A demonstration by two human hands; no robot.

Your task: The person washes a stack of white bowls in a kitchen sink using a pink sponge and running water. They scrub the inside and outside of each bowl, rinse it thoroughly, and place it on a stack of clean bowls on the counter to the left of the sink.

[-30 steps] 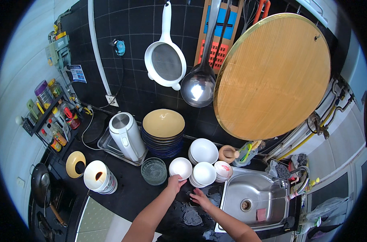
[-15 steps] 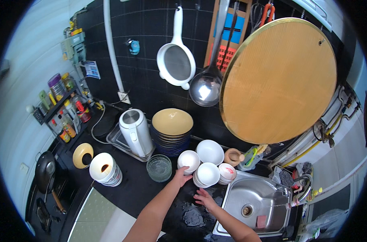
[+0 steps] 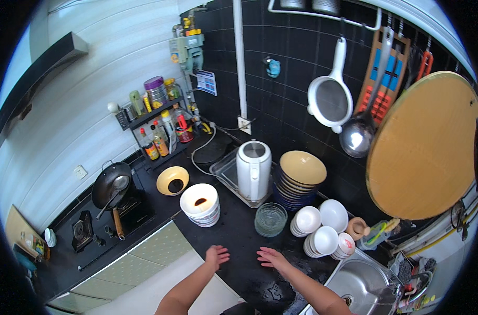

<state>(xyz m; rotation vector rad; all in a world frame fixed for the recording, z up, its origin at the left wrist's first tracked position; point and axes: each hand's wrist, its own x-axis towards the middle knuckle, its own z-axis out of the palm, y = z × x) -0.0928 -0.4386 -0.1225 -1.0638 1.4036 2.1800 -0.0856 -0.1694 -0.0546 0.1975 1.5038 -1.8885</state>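
Over the black counter (image 3: 238, 286), my left hand (image 3: 216, 257) holds nothing, its fingers stretched out. My right hand (image 3: 273, 259) faces it with fingers spread, also holding nothing. Nearest my left hand is a stack of white patterned bowls (image 3: 201, 214), the top one with dark liquid in its bottom. Behind that stands a yellow bowl (image 3: 165, 179) with a dark pool inside. A stack of clear glass bowls (image 3: 271, 220) lies just beyond my right hand. Several stacks of small white bowls (image 3: 324, 241) sit to its right, one with a red mark inside the top bowl.
A white electric kettle (image 3: 253, 173) stands on a metal tray beside tall stacked yellow-and-blue bowls (image 3: 303, 168). The steel sink (image 3: 361, 281) is at right, a wok (image 3: 111, 186) on the stove at left. Bottles (image 3: 159, 142) fill a corner rack. A ladle (image 3: 356, 137) and strainer (image 3: 329, 100) hang above.
My left hand has let go of the small white bowl stack and drawn back leftward. My right hand has moved away from the bowls too. The view has swung left, showing the stove.
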